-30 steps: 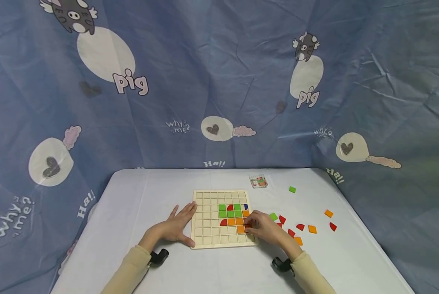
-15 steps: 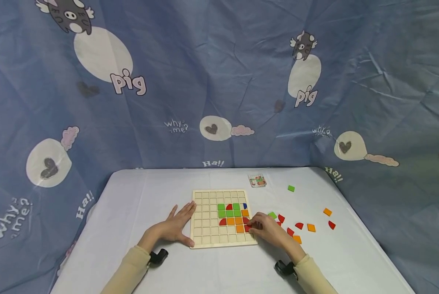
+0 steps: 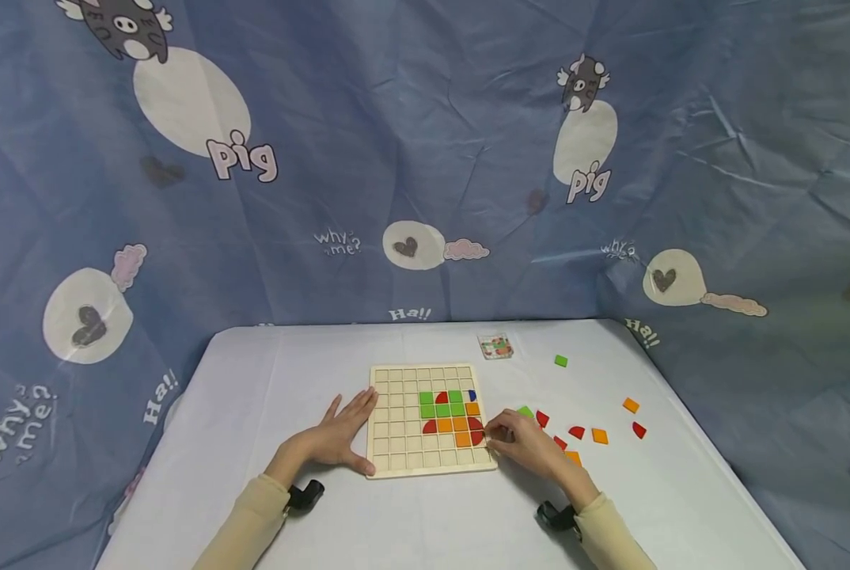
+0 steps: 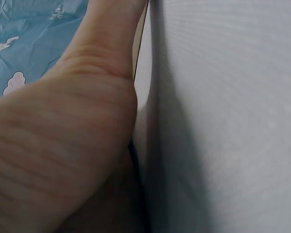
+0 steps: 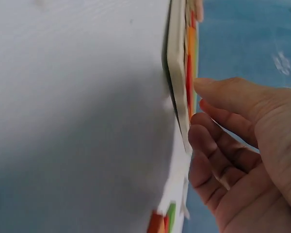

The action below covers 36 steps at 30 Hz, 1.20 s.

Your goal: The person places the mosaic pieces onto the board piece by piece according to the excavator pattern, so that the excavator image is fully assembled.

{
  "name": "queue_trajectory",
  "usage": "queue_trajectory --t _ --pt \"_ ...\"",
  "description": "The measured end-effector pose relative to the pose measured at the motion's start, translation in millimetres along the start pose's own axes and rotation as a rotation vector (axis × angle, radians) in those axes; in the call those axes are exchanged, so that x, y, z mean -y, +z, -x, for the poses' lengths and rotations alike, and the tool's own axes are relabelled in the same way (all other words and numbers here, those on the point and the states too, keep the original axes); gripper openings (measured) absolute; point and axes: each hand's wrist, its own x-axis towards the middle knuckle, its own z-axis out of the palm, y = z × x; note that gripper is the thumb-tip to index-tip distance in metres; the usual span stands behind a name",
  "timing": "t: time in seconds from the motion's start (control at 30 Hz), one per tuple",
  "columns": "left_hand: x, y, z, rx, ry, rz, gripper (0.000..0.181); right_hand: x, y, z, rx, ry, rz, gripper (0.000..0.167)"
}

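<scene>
Head: left hand point(image 3: 335, 437) spread at left edge of board point(image 3: 400, 435); near-right red tile point(image 3: 477, 437) on it lies just left of right hand point(image 3: 528, 443), the nearer one. Left wrist: we can't see fingertips. Right wrist: thumb, forefinger apart.

Blue printed curtain point(image 3: 425, 166) behind a white tabletop point(image 3: 311, 348)
On the curtain are grey winged pigs point(image 3: 581, 83), pale round shapes point(image 3: 191, 103), dark hearts point(image 3: 89, 325) and the words "pig", "why me?" and "Ha!!"; creases point(image 3: 726, 120) run across it.
</scene>
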Motion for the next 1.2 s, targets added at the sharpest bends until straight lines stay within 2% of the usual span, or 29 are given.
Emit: queue_trajectory --t 0.2,0.4,0.53,0.63,0.97,1.2 --pt "-2.7 -0.9 -0.2 0.001 -0.005 0.010 0.134 -15 -15 30.4 -0.048 0.096 -0.077 0.019" --pt "-2.5 -0.6 -0.4 0.003 -0.006 0.000 0.134 -40 -28 64.5 -0.101 0.241 -0.126 0.033" --pt "-2.1 -0.2 -0.5 -0.001 -0.007 0.004 0.134 -54 -34 81.1 -0.136 0.350 -0.077 0.041" --pt "-2.9 -0.8 -0.2 0.003 -0.010 0.005 0.134 -60 -38 88.4 -0.144 0.406 -0.027 0.041" --pt "-4.4 -1.5 1.3 0.000 -0.003 0.007 0.134 -69 -45 92.4 -0.158 0.446 0.000 0.031" --pt "-4.4 -1.4 1.3 0.002 -0.002 -0.003 0.133 -71 -47 88.6 -0.145 0.406 -0.011 0.027"
